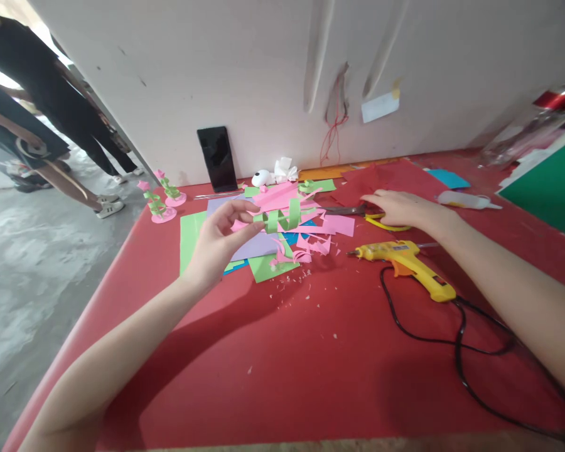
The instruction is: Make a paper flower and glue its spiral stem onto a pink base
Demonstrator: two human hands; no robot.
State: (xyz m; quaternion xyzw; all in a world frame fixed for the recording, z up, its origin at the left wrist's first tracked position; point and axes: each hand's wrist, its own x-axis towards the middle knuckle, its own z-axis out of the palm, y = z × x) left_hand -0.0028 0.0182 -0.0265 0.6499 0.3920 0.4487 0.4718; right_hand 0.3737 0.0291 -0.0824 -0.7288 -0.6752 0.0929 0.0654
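My left hand [216, 242] is closed, with thumb and fingers pinching one end of a curled green paper strip [287, 218] that coils like a spiral over the paper pile. Its other end points to the right, above pink paper scraps [306, 250]. On the right, my right hand [398, 208] rests on the scissors [387, 226], fingers curled over the yellow handles. The dark blades point left toward the pile, and my palm hides part of the handles. Just in front of that hand lies a yellow glue gun [405, 252], its nozzle facing left.
Two pink-and-green paper flowers [157, 207] stand at the table's left edge. A black phone [217, 159] leans on the wall. A glue bottle [468, 200] and blue paper [447, 179] lie right. A black cord [459, 351] crosses the red table [282, 383]. People stand left.
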